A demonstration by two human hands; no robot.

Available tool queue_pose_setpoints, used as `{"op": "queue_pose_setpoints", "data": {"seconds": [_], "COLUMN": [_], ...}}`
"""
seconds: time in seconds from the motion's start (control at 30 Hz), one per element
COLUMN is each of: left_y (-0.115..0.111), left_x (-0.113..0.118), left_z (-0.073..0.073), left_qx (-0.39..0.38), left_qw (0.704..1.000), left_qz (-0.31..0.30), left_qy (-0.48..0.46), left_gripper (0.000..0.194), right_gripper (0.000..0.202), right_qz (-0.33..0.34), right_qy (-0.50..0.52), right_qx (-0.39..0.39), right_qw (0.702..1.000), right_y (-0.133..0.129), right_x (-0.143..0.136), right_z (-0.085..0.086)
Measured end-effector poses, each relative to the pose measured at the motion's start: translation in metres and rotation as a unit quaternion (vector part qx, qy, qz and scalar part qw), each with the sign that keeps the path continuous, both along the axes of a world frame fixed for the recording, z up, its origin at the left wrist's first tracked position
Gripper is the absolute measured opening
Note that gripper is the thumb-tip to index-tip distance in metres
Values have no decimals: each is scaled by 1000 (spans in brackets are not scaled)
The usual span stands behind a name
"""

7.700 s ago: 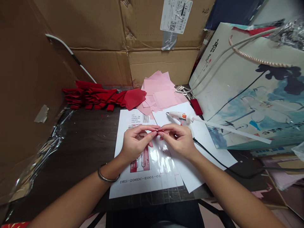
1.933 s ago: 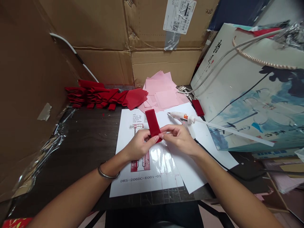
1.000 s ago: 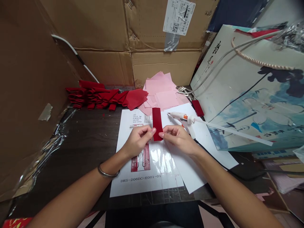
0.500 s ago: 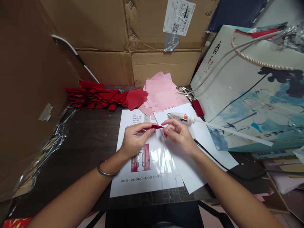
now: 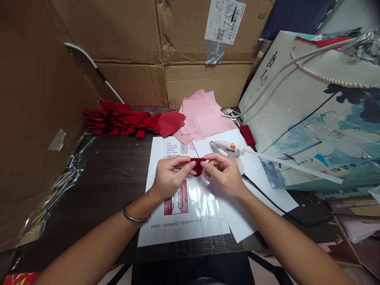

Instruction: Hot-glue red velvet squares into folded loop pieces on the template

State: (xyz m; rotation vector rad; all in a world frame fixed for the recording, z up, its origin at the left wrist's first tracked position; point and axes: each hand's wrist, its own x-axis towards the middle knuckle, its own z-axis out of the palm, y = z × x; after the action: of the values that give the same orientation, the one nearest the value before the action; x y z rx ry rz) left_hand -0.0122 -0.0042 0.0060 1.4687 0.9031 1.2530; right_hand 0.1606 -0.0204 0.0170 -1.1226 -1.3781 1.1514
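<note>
Between my two hands is a small dark red piece of fabric, held above the printed sheet. My left hand pinches its left edge between thumb and fingers. At the right edge, the thumb and fingertips of my right hand close on the same piece. Its top edge runs straight across, and its lower side looks rounded. A white glue gun lies just beyond my right hand, with a long glue stick coming out of its back.
Folded red pieces lie in a row at the back left. Pink sheets are piled at the back middle. A red block-like piece rests against a large paper bag on the right. Cardboard walls enclose the back and left.
My right hand has moved left and now grips the red piece's right edge. The piece has turned from edge-on to show its broad face.
</note>
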Motion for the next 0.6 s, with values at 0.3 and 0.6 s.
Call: {"op": "queue_pose_setpoints", "data": {"seconds": [0.3, 0.6], "left_y": [-2, 1], "left_x": [0, 0], "left_z": [0, 3], "left_qx": [13, 133], "left_qw": [1000, 986], "left_qz": [2, 41], "left_qy": [12, 97], "left_gripper": [11, 6], "right_gripper": [19, 16], "right_qz": [30, 28], "right_qy": [19, -7], "right_qx": [-32, 15], "right_qw": [999, 999], "right_y": [0, -2], "right_x": [1, 1], "right_z": [2, 1]}}
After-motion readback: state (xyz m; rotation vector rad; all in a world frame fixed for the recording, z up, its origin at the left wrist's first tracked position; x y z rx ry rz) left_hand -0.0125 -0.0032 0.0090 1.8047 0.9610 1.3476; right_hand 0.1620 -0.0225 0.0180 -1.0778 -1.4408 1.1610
